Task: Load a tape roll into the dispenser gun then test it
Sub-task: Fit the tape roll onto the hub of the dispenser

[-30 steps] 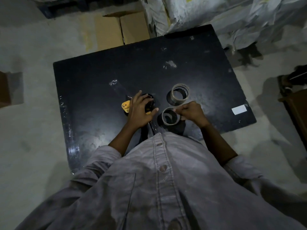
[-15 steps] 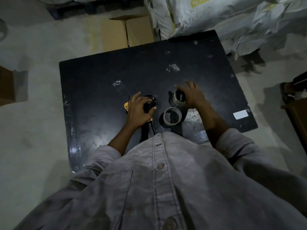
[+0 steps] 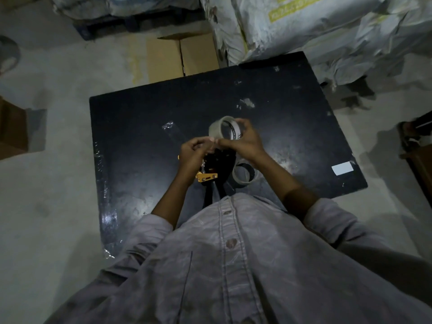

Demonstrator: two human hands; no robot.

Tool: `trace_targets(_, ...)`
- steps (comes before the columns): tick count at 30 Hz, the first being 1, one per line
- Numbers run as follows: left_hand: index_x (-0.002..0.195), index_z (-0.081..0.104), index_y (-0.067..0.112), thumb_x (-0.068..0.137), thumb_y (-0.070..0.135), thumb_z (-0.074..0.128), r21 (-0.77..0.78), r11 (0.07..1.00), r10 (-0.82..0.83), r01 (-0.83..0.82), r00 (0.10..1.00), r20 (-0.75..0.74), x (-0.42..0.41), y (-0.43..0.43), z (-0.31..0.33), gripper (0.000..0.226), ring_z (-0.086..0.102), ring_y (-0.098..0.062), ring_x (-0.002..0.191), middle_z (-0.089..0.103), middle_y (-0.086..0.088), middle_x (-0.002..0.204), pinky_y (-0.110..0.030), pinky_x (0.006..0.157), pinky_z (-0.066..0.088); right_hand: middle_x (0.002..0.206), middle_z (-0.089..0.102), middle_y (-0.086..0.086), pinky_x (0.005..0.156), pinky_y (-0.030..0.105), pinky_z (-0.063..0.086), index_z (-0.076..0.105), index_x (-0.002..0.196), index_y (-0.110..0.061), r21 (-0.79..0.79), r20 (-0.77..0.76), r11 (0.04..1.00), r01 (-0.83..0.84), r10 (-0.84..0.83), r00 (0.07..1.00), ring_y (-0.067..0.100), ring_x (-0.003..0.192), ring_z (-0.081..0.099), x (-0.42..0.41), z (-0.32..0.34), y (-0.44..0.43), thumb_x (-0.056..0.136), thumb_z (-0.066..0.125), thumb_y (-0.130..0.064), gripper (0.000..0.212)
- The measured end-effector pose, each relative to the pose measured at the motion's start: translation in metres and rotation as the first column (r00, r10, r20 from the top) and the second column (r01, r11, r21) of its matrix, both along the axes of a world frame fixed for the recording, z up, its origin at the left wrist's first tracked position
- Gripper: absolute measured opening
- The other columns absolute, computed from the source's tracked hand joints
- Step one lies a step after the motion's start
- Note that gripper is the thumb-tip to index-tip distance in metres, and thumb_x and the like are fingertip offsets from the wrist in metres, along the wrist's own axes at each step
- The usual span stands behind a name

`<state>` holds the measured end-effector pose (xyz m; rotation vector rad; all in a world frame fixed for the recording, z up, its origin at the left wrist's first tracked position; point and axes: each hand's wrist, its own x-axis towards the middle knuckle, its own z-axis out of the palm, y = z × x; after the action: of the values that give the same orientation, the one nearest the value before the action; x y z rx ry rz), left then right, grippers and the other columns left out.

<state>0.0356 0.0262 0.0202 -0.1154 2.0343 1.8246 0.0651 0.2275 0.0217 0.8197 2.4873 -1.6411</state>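
My right hand (image 3: 243, 142) holds a clear tape roll (image 3: 219, 128) lifted above the black table (image 3: 140, 136), fingers curled round its rim. My left hand (image 3: 194, 153) meets it at the roll's lower left edge, fingertips pinching there; the tape end itself is too small to make out. The black and yellow dispenser gun (image 3: 209, 173) lies on the table beneath both hands, partly hidden. A second tape roll (image 3: 245, 175) lies flat on the table just right of the gun.
A strip of clear tape (image 3: 171, 130) is stuck on the table left of the hands. A white label (image 3: 342, 168) sits near the right edge. Cardboard boxes (image 3: 182, 57) and wrapped sacks (image 3: 327, 31) stand beyond the far edge. A brown box (image 3: 11, 129) sits left.
My right hand picked the far roll up off the table and brought it toward me. My left hand left the dispenser gun and rose to meet the roll.
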Motion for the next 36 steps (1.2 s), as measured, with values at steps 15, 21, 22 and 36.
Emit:
trace_targets(15,0.129,0.074,0.003,0.096,0.021,0.088,0.075,0.978,0.184,-0.195,0.974,0.133,-0.01,-0.016,0.009,0.04,0.074,-0.033,0.082,0.081,-0.027,0.096,-0.056,0.091,0.066,0.128,0.07,0.003,0.083,0.054,0.072,0.05,0.153,-0.036,-0.121,0.001,0.976,-0.179,0.181,0.984,0.025,0.11,0.078,0.015,0.026,-0.026,0.083,0.098,-0.05,0.085)
trace_targets(21,0.117,0.08,0.008,0.092,0.02,0.092,0.022,0.972,0.233,-0.235,0.97,0.068,-0.015,-0.021,0.01,0.03,0.074,-0.032,0.07,0.081,-0.017,0.081,-0.057,0.083,0.067,0.127,0.07,0.005,0.085,0.05,0.068,0.06,0.15,-0.021,-0.178,0.004,0.976,-0.129,0.132,0.991,0.026,0.112,0.077,0.01,0.034,-0.025,0.11,0.075,-0.038,0.046)
trace_targets(22,0.115,0.081,0.008,0.092,0.021,0.092,0.008,0.973,0.23,-0.231,0.971,0.063,-0.016,-0.023,0.009,0.028,0.074,-0.033,0.07,0.081,-0.02,0.08,-0.058,0.084,0.067,0.129,0.071,0.006,0.086,0.05,0.069,0.062,0.146,-0.02,-0.176,0.008,0.978,-0.108,0.111,0.994,0.026,0.112,0.077,0.008,0.035,-0.025,0.11,0.075,-0.039,0.043)
trace_targets(36,0.115,0.084,0.011,0.098,0.029,0.085,-0.001,0.998,0.057,-0.058,0.987,0.153,-0.006,-0.037,0.022,0.026,0.077,-0.035,0.077,0.083,-0.021,0.098,-0.034,0.054,0.057,0.095,0.085,0.013,0.09,0.063,0.068,0.069,0.133,-0.016,-0.173,0.051,0.982,-0.077,0.087,0.995,0.038,0.089,0.084,-0.001,0.014,-0.012,0.106,0.08,-0.028,0.032)
